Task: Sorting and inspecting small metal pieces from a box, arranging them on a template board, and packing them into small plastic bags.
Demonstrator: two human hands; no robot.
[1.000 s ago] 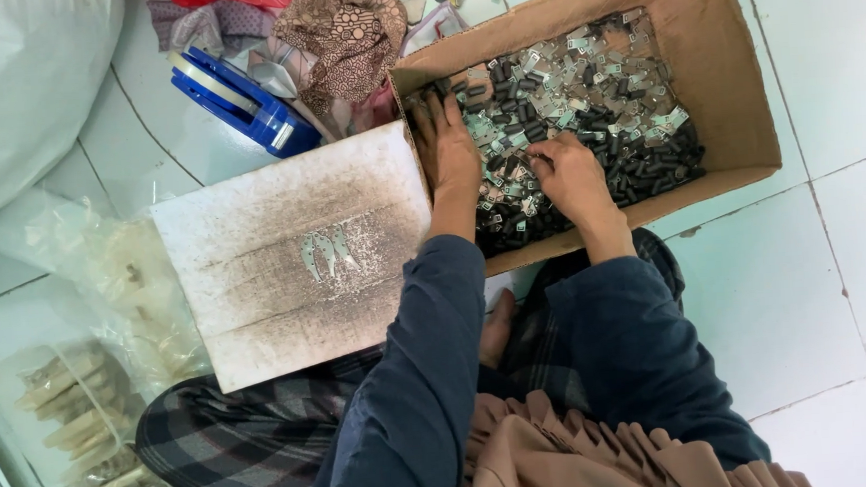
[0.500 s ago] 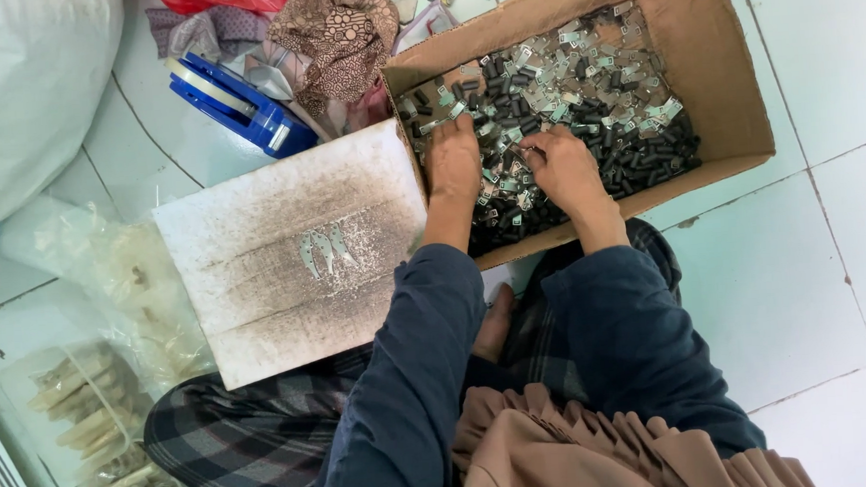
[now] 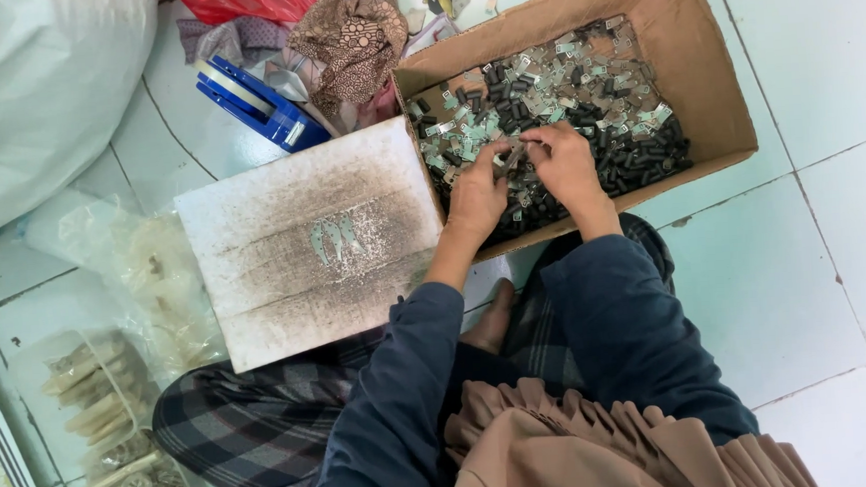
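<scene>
A cardboard box (image 3: 715, 76) on the tiled floor holds many small black pieces and silvery metal pieces (image 3: 583, 74). Both my hands are over the box, close together. My left hand (image 3: 475, 196) and my right hand (image 3: 561, 165) pinch a small metal piece (image 3: 514, 156) between their fingertips, just above the pile. Dark blue sleeves cover my forearms.
A white board (image 3: 303, 241) with grey smudges and a few small metal pieces lies left of the box. Behind it lie a blue tape dispenser (image 3: 254, 102), patterned cloth (image 3: 352, 38) and a white sack (image 3: 33, 87). Clear plastic bags (image 3: 114, 433) of parts lie at the left.
My hands were spread flat in the pile, then drew together. They now hold a small piece between them, lifted slightly above the parts.
</scene>
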